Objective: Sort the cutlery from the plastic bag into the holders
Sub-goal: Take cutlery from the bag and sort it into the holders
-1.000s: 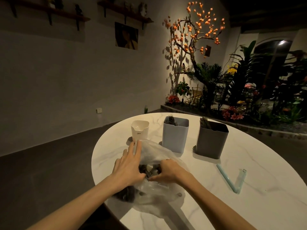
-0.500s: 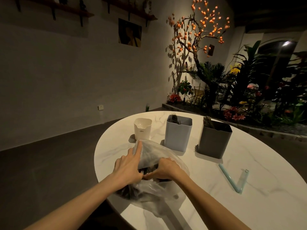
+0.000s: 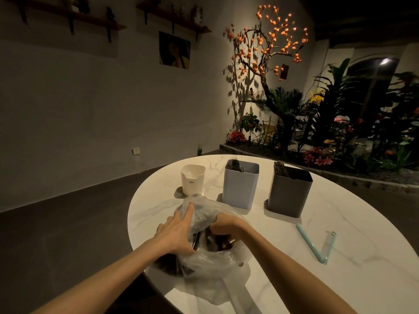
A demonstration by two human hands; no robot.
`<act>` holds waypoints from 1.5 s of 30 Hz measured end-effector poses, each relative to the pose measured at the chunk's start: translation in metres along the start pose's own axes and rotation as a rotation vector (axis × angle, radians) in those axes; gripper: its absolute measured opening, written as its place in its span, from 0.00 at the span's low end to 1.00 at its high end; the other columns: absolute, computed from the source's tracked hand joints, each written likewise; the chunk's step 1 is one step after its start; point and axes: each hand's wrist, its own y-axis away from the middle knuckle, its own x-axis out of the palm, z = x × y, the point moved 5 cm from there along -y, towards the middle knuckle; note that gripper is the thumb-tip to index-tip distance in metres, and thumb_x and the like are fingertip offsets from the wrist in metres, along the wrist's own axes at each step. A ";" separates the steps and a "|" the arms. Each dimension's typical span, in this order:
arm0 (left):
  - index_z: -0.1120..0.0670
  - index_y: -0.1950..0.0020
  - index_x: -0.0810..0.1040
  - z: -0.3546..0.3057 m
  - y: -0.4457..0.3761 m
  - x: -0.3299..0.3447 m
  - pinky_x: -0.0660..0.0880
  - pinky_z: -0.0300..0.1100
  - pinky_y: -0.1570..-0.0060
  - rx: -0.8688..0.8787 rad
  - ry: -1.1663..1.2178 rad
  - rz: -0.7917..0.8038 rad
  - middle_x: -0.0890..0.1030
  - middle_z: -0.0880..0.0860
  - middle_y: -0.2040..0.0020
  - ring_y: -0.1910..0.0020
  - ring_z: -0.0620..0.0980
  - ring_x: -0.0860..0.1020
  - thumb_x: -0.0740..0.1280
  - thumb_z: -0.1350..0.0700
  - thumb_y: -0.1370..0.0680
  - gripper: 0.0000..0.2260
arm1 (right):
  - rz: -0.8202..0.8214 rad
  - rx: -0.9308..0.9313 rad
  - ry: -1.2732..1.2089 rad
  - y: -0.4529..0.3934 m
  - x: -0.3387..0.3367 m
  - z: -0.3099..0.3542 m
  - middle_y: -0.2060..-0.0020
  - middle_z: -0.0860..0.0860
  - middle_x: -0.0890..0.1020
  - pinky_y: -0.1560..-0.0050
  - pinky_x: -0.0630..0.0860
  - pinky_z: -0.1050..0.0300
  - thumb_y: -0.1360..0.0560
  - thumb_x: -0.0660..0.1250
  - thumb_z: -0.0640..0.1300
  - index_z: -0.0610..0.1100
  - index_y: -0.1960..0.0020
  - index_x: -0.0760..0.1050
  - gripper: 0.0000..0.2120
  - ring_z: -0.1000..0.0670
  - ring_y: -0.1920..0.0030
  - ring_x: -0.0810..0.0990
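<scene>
While my head view looks down over the round white table (image 3: 340, 223), I see the plastic bag (image 3: 204, 209) lying crumpled at its near edge, at about 6 o'clock, with dark cutlery (image 3: 199, 240) showing through its open mouth. My left hand (image 3: 175, 232) lies on the bag's left side, fingers straight and pressing the film back. My right hand (image 3: 226, 226) reaches down into the bag's mouth; its fingers are hidden by plastic and cutlery, so I cannot tell whether they grip anything.

Beyond the bag stand three holders in a row: a short cream holder (image 3: 193, 180) at 11 o'clock, a light blue holder (image 3: 240, 184) at 12 with fork tines rising above its rim, and a grey holder (image 3: 289, 192) at 1 with dark handles poking out. At 3 o'clock, well apart from the bag, lies an opened pale blue bag clip (image 3: 314, 244).
</scene>
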 end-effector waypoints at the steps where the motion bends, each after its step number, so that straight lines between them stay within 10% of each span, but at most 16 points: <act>1: 0.44 0.22 0.27 -0.002 0.002 0.001 0.63 0.60 0.27 0.031 -0.004 0.030 0.46 0.59 0.18 0.21 0.61 0.56 0.73 0.51 0.29 0.56 | 0.010 0.010 -0.043 0.000 -0.002 -0.001 0.41 0.43 0.77 0.33 0.74 0.48 0.19 0.63 0.42 0.39 0.30 0.70 0.19 0.43 0.37 0.77; 5: 0.40 0.23 0.26 -0.012 0.004 0.005 0.54 0.67 0.24 0.131 -0.017 0.093 0.41 0.59 0.18 0.19 0.63 0.42 0.73 0.51 0.29 0.57 | 0.070 -0.032 -0.345 0.005 -0.003 -0.003 0.55 0.46 0.78 0.42 0.78 0.52 0.20 0.63 0.34 0.36 0.35 0.74 0.14 0.50 0.55 0.79; 8: 0.40 0.22 0.28 -0.019 0.005 0.007 0.61 0.62 0.25 0.162 0.012 0.104 0.44 0.59 0.18 0.19 0.63 0.49 0.75 0.47 0.30 0.58 | 0.140 -0.157 -0.342 0.013 0.001 -0.003 0.48 0.42 0.80 0.36 0.76 0.50 0.18 0.62 0.37 0.38 0.39 0.74 0.08 0.47 0.48 0.81; 15: 0.45 0.21 0.30 -0.029 0.011 0.006 0.57 0.58 0.23 0.196 -0.031 0.162 0.46 0.58 0.18 0.19 0.59 0.47 0.76 0.43 0.31 0.60 | -0.065 -0.203 0.350 0.037 -0.017 0.016 0.46 0.45 0.79 0.43 0.78 0.53 0.20 0.65 0.43 0.41 0.37 0.76 0.12 0.45 0.47 0.79; 23: 0.48 0.23 0.25 -0.031 0.019 0.016 0.54 0.62 0.23 0.190 -0.089 0.127 0.39 0.58 0.18 0.19 0.59 0.41 0.74 0.50 0.30 0.59 | 0.145 -0.259 0.715 0.067 0.011 -0.006 0.45 0.43 0.82 0.43 0.79 0.50 0.25 0.72 0.52 0.42 0.38 0.80 0.19 0.43 0.45 0.81; 35: 0.50 0.23 0.24 -0.032 0.018 0.005 0.57 0.57 0.22 0.160 0.031 0.037 0.32 0.55 0.19 0.19 0.56 0.40 0.76 0.53 0.29 0.60 | -0.420 -0.368 0.385 0.053 -0.015 -0.015 0.55 0.48 0.85 0.55 0.83 0.52 0.26 0.74 0.51 0.43 0.48 0.84 0.13 0.48 0.59 0.82; 39: 0.54 0.22 0.26 -0.030 0.017 0.002 0.58 0.55 0.22 0.140 0.062 -0.010 0.31 0.55 0.20 0.19 0.56 0.41 0.77 0.51 0.30 0.61 | -0.267 -0.314 0.272 0.059 -0.005 -0.005 0.64 0.53 0.77 0.66 0.66 0.62 0.32 0.75 0.64 0.46 0.56 0.77 0.22 0.54 0.64 0.73; 42: 0.54 0.22 0.26 -0.029 0.016 0.003 0.56 0.54 0.22 0.135 0.087 -0.012 0.31 0.54 0.20 0.19 0.56 0.41 0.78 0.51 0.30 0.61 | -0.187 -0.209 0.111 0.046 0.015 -0.001 0.55 0.52 0.81 0.59 0.73 0.61 0.37 0.78 0.65 0.48 0.46 0.80 0.28 0.52 0.55 0.79; 45: 0.53 0.23 0.26 -0.028 0.016 0.005 0.57 0.52 0.22 0.128 0.139 0.000 0.30 0.53 0.20 0.19 0.57 0.41 0.76 0.54 0.29 0.60 | -0.187 -0.137 0.057 0.038 0.028 0.007 0.63 0.49 0.80 0.61 0.75 0.57 0.34 0.75 0.60 0.45 0.60 0.77 0.18 0.50 0.60 0.79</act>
